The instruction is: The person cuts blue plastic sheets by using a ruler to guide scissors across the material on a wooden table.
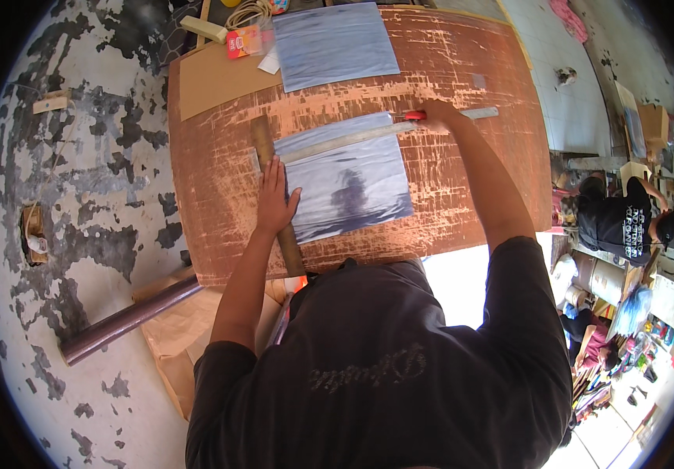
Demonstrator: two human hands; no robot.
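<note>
My left hand (276, 202) lies flat with its thumb apart, pressing on a dark wooden strip (259, 134) at the left edge of a blue-grey printed sheet (376, 187). A long metal ruler (337, 144) crosses the upper part of this sheet at a slant. Near the ruler's right part, my right hand (437, 115) is closed round a small red tool (414, 115); its tip is too small to make out. The ruler's right end (484, 112) sticks out past that hand.
A second blue printed sheet (337, 47) lies at the far side of the worn brown board (478, 187), beside brown cardboard (216, 82) and a red packet (241, 44). A dark roll (130, 319) leans at the left. Another person (626, 219) works at the right.
</note>
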